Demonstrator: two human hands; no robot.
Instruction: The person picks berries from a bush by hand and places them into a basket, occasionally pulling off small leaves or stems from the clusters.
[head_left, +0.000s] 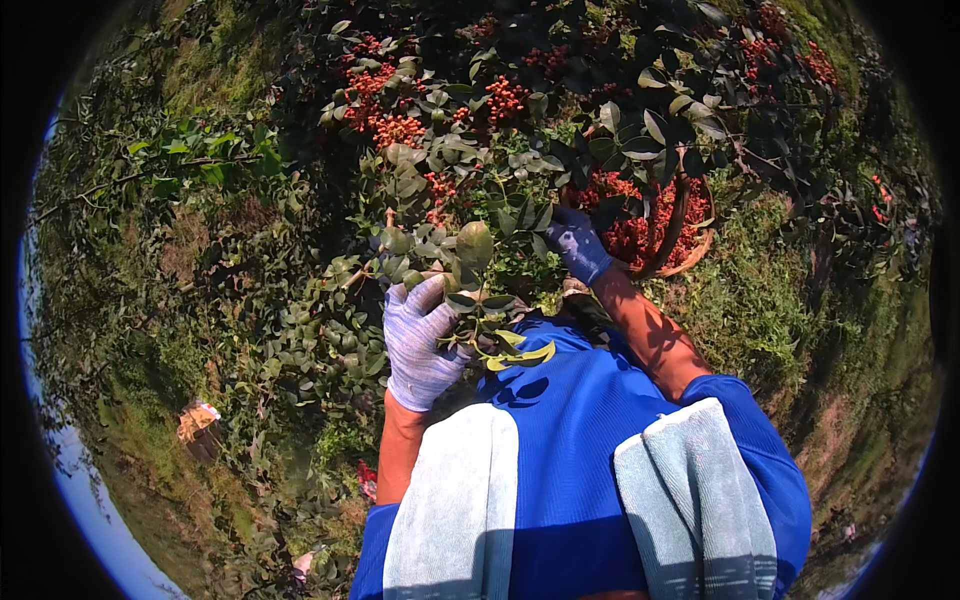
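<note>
My left hand (426, 337), in a pale knitted glove, has its fingers curled about a leafy branch (450, 279) in front of my chest. Green leaves hide part of the grip. Farther right, my right hand (577, 244) wears a similar, stained glove and is beside the left rim of a round woven basket (697, 255). Leaves and shadow cover its fingertips, so whether it holds anything is unclear. Small red berries (634, 232), which look like Sichuan pepper, heap inside the basket under its arched handle (679, 214). More red berry clusters (396, 129) hang on the shrub ahead.
Leafy branches (652, 142) overhang the basket. A bare twig (757, 157) sticks out at the right. On the ground at lower left stands an open cardboard box (199, 427). A light towel (469, 502) hangs down over my blue shirt (570, 465).
</note>
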